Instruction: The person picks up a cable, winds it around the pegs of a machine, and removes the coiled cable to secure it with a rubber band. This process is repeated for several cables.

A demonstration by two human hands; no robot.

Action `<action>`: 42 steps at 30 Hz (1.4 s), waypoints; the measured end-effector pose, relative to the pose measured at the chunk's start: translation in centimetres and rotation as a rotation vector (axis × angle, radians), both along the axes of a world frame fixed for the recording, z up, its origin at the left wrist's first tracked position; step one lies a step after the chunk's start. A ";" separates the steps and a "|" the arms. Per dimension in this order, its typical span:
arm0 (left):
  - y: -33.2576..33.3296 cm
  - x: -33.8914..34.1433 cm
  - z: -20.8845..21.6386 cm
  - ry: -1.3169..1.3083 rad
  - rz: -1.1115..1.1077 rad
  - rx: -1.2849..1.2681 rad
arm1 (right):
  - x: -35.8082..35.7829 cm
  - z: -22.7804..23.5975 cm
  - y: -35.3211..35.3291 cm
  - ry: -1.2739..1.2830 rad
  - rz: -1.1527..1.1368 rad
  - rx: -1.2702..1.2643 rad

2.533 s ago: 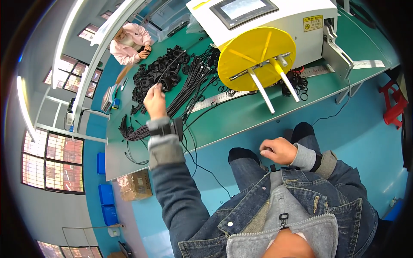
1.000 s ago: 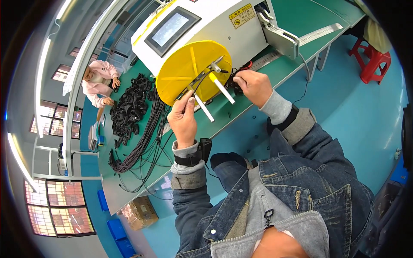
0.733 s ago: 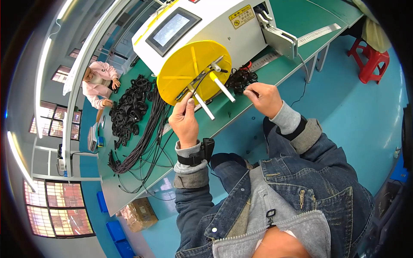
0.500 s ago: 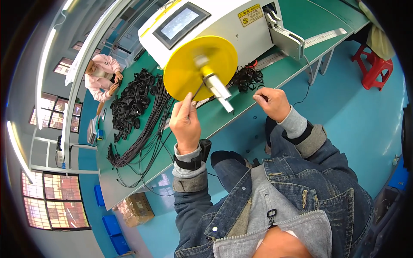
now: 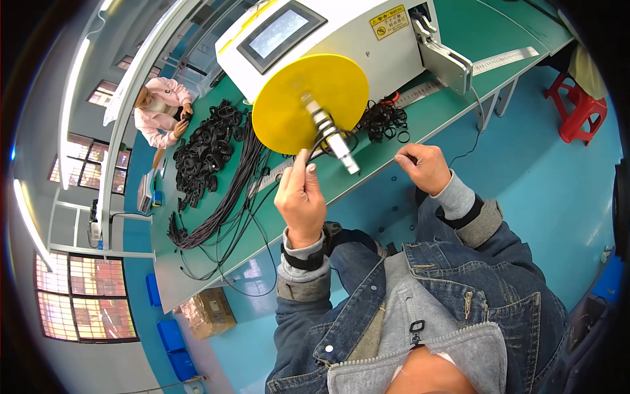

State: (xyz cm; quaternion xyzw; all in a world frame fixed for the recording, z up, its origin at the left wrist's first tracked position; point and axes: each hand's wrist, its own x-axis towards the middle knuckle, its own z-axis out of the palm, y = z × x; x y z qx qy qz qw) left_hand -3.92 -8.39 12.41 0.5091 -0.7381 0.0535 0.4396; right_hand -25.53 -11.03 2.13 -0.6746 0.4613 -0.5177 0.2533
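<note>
With thumb and forefinger, my left hand (image 5: 302,203) pinches a thin black cable (image 5: 315,152) just in front of a yellow disc (image 5: 282,98). From my fingertips the cable runs to a silver spindle (image 5: 344,156) at the disc's middle, where black loops lie around the shaft. My right hand (image 5: 425,169) hovers past the table's near edge, right of the spindle. Its fingers are curled closed; whatever they hold, if anything, is hidden. The disc belongs to a white winding machine (image 5: 354,46) with a screen (image 5: 281,36).
Left of the disc lie a heap of coiled black cables (image 5: 207,151) and a bundle of long straight cables (image 5: 226,213). More black coils (image 5: 386,121) sit under the machine, near a steel ruler (image 5: 505,59). A co-worker in pink (image 5: 161,111) sits across the table; a red stool (image 5: 577,108) stands right.
Black cable loops have appeared around the spindle. My left hand has moved slightly right and down, still pinching the cable. My right hand has shifted slightly right and down in the picture.
</note>
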 end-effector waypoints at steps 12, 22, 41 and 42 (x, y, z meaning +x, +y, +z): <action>-1.1 -3.5 0.5 -0.216 -0.023 -0.269 | 3.4 6.8 -0.9 -0.110 0.105 -0.294; -0.1 -5.0 1.8 -0.361 0.047 -0.098 | 3.4 6.8 -2.7 -0.012 0.140 -0.145; -2.8 -3.9 4.5 -0.591 -0.023 0.341 | 6.7 5.0 -4.0 -0.194 0.063 -0.377; -2.7 -3.6 4.0 -0.556 -0.038 0.280 | 6.9 5.0 -3.6 -0.197 0.047 -0.369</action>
